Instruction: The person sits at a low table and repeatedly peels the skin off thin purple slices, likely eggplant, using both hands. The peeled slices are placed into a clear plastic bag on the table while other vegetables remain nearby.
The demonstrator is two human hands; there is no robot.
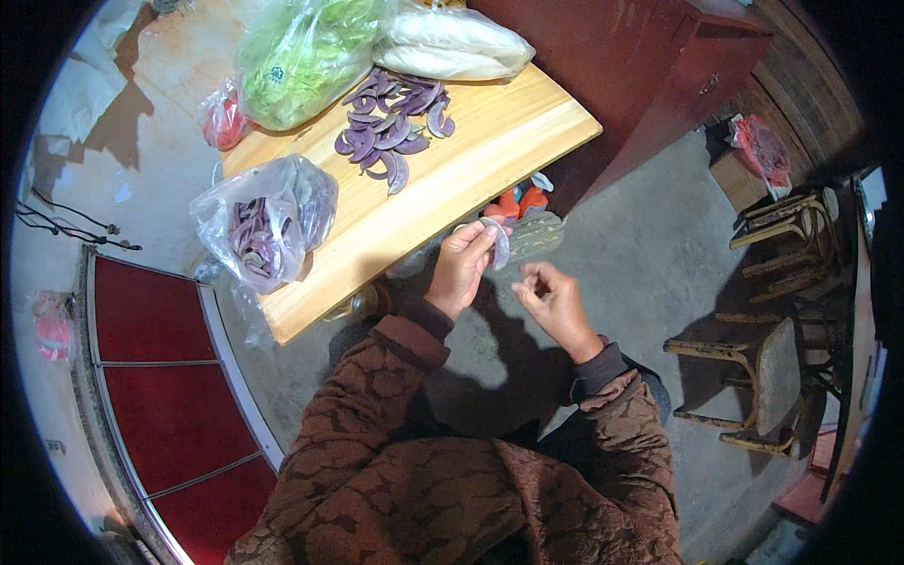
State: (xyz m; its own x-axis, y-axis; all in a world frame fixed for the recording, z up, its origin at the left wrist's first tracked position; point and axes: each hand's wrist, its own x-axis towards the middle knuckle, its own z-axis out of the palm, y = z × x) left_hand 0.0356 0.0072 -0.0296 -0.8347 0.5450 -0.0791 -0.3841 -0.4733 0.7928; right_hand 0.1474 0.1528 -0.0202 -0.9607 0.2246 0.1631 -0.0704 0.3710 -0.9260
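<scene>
My left hand holds a curved purple bean pod between thumb and fingers, past the front edge of the wooden tabletop. To its right, my right hand is raised apart from the pod, its fingers curled and slightly blurred; whether something small is pinched there cannot be told. Loose purple pods lie in a heap on the tabletop. More pods fill a clear plastic bag at the table's left corner.
Bagged leafy greens, a small red bag and a white bagged bundle line the table's back. Below the table edge lies a mottled green gourd. A dark red cabinet stands behind; wooden chairs are at right.
</scene>
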